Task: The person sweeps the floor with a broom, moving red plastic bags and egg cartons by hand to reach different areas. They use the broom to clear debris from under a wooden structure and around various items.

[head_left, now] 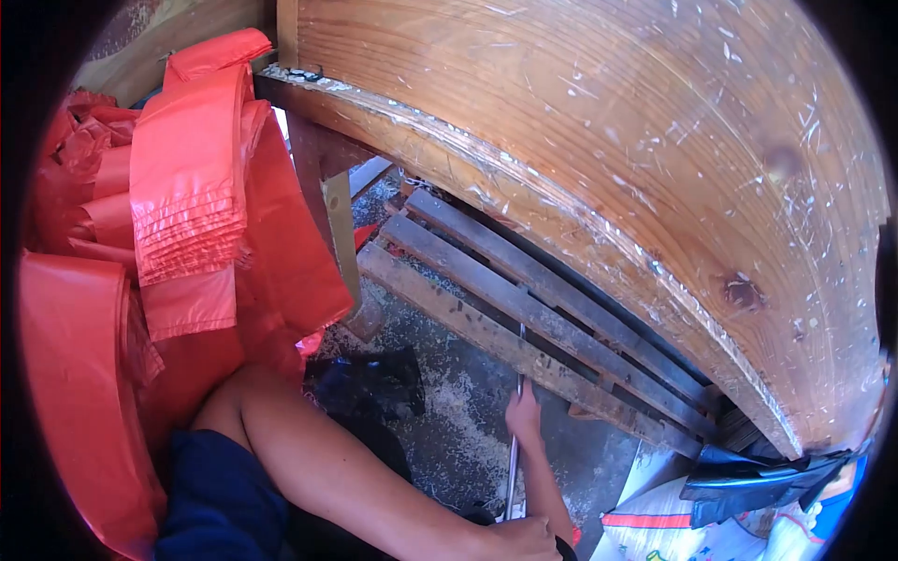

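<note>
My right hand [526, 417] is closed around a thin shiny metal rod [513, 477]. The rod's far end reaches the slats of a wooden pallet [468, 294] under the table; what is at its tip, if anything, I cannot make out. Lower down, at the frame's bottom edge, my left hand [524, 540] is closed at the near end of the rod, and its fingers are partly cut off. My left forearm crosses in front of me from a dark blue sleeve [224, 500]. Pale shavings [463, 421] lie scattered on the dark floor around the rod.
A scratched wooden table [599, 131] overhangs the pallet. Stacked red plastic sheets [187, 178] hang at the left beside my arm. Black plastic [748, 486] and a white printed sack [655, 533] are at the lower right. Dark cloth or plastic [369, 379] lies on the floor.
</note>
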A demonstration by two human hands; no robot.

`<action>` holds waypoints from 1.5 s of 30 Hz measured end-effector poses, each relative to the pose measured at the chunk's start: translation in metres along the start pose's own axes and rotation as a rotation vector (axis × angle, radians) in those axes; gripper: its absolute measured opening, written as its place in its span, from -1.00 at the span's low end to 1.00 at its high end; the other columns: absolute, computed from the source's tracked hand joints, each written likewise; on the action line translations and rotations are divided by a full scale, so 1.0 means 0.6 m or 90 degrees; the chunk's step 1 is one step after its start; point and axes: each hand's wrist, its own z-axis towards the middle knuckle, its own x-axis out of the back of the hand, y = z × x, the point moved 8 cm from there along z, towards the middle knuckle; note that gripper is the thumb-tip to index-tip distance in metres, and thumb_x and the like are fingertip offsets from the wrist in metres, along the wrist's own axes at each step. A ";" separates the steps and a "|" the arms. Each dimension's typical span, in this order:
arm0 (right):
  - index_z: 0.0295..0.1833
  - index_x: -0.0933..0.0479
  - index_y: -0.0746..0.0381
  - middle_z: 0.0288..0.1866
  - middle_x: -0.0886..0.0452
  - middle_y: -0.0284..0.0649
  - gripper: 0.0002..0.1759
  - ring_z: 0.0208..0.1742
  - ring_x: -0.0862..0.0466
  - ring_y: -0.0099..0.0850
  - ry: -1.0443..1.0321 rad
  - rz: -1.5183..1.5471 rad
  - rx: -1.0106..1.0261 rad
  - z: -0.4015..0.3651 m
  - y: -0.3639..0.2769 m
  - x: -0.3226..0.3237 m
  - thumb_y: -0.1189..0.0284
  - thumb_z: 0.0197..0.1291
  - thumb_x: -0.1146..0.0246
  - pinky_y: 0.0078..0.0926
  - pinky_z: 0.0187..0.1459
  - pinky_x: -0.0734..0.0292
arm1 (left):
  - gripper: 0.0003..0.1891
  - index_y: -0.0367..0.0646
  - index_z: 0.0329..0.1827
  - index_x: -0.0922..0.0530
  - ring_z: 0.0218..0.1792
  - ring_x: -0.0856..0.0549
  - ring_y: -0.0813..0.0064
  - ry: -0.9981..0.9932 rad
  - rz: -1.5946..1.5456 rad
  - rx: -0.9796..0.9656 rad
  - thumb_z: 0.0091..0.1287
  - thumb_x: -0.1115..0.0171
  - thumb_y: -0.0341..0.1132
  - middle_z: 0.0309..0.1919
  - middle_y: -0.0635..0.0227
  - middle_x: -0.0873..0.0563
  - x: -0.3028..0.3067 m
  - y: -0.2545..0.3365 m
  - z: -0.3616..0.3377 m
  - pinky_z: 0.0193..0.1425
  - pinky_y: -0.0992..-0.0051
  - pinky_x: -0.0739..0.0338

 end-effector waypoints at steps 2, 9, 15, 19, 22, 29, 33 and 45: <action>0.54 -0.11 0.10 -0.23 -0.64 0.27 -0.35 -0.18 -0.64 0.26 -0.069 0.040 -0.056 -0.015 -0.065 0.003 0.39 0.33 -0.03 0.10 -0.10 -0.53 | -0.79 -0.31 -0.52 -0.67 -0.47 -0.70 0.13 -0.037 -0.008 -0.013 0.12 -0.14 -0.38 -0.52 0.01 -0.71 -0.007 0.006 0.000 -0.36 0.24 -0.53; 0.55 -0.08 0.09 -0.22 -0.64 0.28 -0.32 -0.16 -0.65 0.25 -0.042 -0.013 0.189 -0.109 0.037 0.057 0.35 0.32 -0.04 0.08 -0.08 -0.54 | -0.81 -0.28 -0.54 -0.66 -0.51 -0.67 0.18 0.040 -0.005 0.039 0.13 -0.15 -0.38 -0.55 0.05 -0.69 0.008 -0.007 -0.009 -0.39 0.25 -0.50; 0.54 -0.11 0.07 -0.28 -0.65 0.26 -0.34 -0.20 -0.67 0.21 -0.017 0.012 0.020 -0.017 -0.020 -0.013 0.35 0.33 -0.04 0.08 -0.10 -0.54 | -0.79 -0.26 -0.51 -0.67 -0.47 -0.69 0.23 -0.036 -0.002 0.007 0.17 -0.12 -0.37 -0.51 0.07 -0.71 0.001 0.008 -0.007 -0.37 0.28 -0.49; 0.54 -0.11 0.06 -0.30 -0.64 0.26 -0.34 -0.20 -0.68 0.20 -0.107 0.022 0.004 -0.046 0.004 -0.012 0.36 0.34 -0.04 0.09 -0.12 -0.54 | -0.79 -0.28 -0.44 -0.67 -0.46 -0.69 0.22 0.001 0.051 0.017 0.21 -0.10 -0.37 -0.51 0.05 -0.71 0.005 0.003 -0.011 -0.31 0.27 -0.49; 0.55 -0.08 0.05 -0.28 -0.64 0.27 -0.33 -0.19 -0.67 0.22 -0.050 0.000 0.156 -0.110 0.044 0.040 0.38 0.34 -0.03 0.11 -0.14 -0.54 | -0.78 -0.29 -0.40 -0.67 -0.46 -0.70 0.21 0.005 0.055 0.060 0.23 -0.09 -0.36 -0.51 0.04 -0.71 0.016 -0.010 -0.017 -0.28 0.27 -0.49; 0.56 -0.06 0.00 -0.22 -0.59 0.41 -0.32 -0.09 -0.61 0.33 0.004 0.028 0.001 0.009 0.021 -0.051 0.36 0.34 -0.02 0.14 -0.03 -0.49 | -0.77 -0.30 -0.42 -0.65 -0.44 -0.70 0.17 -0.063 -0.027 -0.013 0.25 -0.08 -0.36 -0.49 0.00 -0.71 0.002 0.008 -0.006 -0.27 0.23 -0.53; 0.56 -0.08 0.00 -0.19 -0.61 0.35 -0.32 -0.08 -0.63 0.26 -0.071 -0.018 0.063 -0.072 0.031 -0.035 0.36 0.33 -0.03 0.10 -0.02 -0.51 | -0.79 -0.30 -0.42 -0.65 -0.42 -0.71 0.17 -0.023 -0.015 0.026 0.24 -0.09 -0.36 -0.48 0.02 -0.71 0.010 0.001 -0.005 -0.25 0.23 -0.55; 0.57 -0.01 0.06 -0.24 -0.61 0.36 -0.29 -0.15 -0.63 0.30 -0.052 0.056 0.024 -0.026 0.006 -0.064 0.36 0.33 -0.04 0.13 -0.07 -0.50 | -0.84 -0.23 -0.38 -0.64 -0.36 -0.72 0.23 -0.052 0.074 -0.021 0.22 -0.12 -0.37 -0.48 0.08 -0.72 0.009 0.028 -0.002 -0.26 0.33 -0.49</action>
